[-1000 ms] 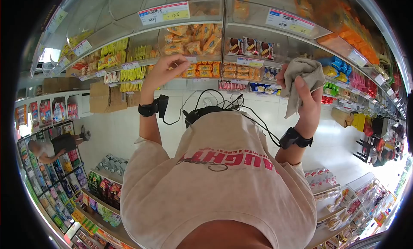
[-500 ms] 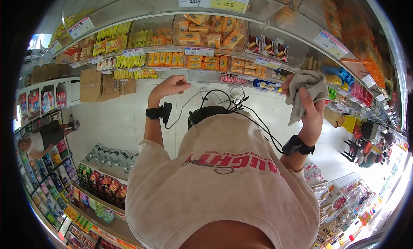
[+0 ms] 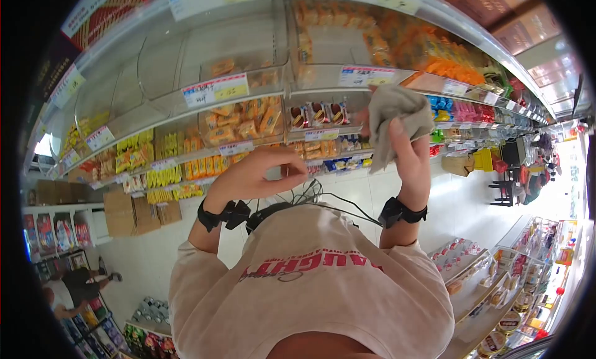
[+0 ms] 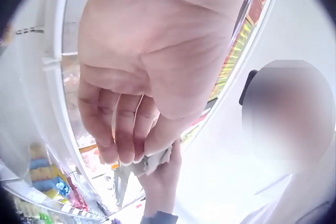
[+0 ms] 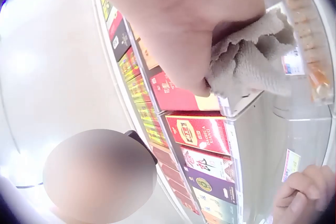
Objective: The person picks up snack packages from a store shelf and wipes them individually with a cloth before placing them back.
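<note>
My right hand (image 3: 411,163) grips a crumpled grey cloth (image 3: 400,120), thumb laid across its front, before the shelf bins on the right. In the right wrist view the cloth (image 5: 254,58) bunches out past the thumb, close to a clear bin wall. My left hand (image 3: 251,176) hovers in front of the lower shelves, fingers loosely bent and holding nothing. Its bare palm (image 4: 152,50) shows in the left wrist view. Nearest to it are bins of orange-wrapped snacks (image 3: 242,120) and a price tag (image 3: 236,148).
Clear-fronted shelves run across the front, with price tags (image 3: 214,89) along their edges. Chocolate snack packs (image 3: 320,114) sit mid-shelf. Cardboard boxes (image 3: 127,213) stand on the floor at left, near another person (image 3: 77,287). Loose black cables (image 3: 316,194) hang at the wearer's chest.
The head view has tilted up, showing more of the upper shelf. My left hand has risen nearer the camera with its fingers loosened. My right hand still grips the cloth, shifted leftward in view.
</note>
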Available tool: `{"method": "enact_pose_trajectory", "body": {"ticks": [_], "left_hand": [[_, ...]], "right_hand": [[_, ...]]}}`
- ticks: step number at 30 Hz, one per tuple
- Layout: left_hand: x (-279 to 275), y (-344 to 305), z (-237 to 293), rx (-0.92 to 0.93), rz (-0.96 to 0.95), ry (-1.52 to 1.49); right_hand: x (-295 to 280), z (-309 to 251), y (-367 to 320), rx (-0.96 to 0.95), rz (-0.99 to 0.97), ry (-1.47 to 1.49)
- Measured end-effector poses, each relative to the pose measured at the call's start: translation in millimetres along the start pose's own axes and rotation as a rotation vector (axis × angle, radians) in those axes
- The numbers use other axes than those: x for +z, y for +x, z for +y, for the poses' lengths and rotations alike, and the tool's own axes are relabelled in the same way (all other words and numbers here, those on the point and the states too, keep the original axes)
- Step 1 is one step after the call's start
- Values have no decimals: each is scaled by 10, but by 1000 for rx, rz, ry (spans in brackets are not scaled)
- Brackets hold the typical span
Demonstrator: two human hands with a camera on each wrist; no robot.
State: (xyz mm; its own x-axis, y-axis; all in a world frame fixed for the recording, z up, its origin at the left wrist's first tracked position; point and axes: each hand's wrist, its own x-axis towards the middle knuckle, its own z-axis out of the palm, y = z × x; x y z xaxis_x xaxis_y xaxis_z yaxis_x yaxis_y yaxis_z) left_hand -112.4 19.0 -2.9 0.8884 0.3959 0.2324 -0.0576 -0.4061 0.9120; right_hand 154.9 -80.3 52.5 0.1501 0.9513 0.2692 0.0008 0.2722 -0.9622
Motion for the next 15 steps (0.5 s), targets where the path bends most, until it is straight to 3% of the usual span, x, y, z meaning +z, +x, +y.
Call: {"method": "enact_pose_trajectory", "body": {"ticks": [4,5,8,13,15], "left_hand": [[17,480,219,155,137,96],[22,589,341,82,205,92],[4,1051,381,277,399,183],[-20,1759,332,341,612,322],[-74,1932,245,315,658,446]], "right_hand": [[-97,-219,290,-154,280,-58],[-203,-175,393,-160,348,-166],[-379,-138,764,-248,323,-442],[-593,52,1402,-400,266,-884],[-678,162,1527,-125,142,-1066]]}}
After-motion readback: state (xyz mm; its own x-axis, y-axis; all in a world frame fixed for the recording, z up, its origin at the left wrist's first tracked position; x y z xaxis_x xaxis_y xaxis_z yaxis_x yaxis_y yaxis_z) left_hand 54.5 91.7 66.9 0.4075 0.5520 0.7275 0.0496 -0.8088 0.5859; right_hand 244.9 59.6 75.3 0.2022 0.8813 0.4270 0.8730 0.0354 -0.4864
